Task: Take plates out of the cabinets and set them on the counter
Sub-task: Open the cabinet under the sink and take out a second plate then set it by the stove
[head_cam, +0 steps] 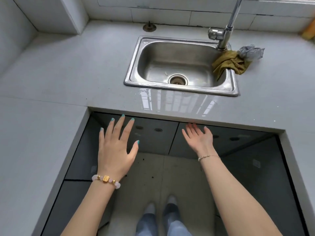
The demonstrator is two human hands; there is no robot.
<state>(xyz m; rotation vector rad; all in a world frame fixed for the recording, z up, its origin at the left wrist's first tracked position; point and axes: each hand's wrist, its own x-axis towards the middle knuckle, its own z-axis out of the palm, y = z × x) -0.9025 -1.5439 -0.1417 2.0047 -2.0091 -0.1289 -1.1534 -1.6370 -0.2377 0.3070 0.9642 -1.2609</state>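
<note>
No plate shows in the head view. My left hand (115,147) hovers with fingers spread and straight, palm down, in front of the dark grey cabinet doors (153,137) under the counter. My right hand (199,138) is held palm up with relaxed fingers, its fingertips just below the front edge of the grey counter (68,74). Neither hand holds anything. The cabinet doors appear closed, with small round holes in each.
A steel sink (180,65) is set in the counter ahead, with a chrome tap (223,34) at its right rear. A yellow-brown cloth (230,63) and a grey scrubber (250,51) lie at the sink's right rim. Counter wraps round left and right of me.
</note>
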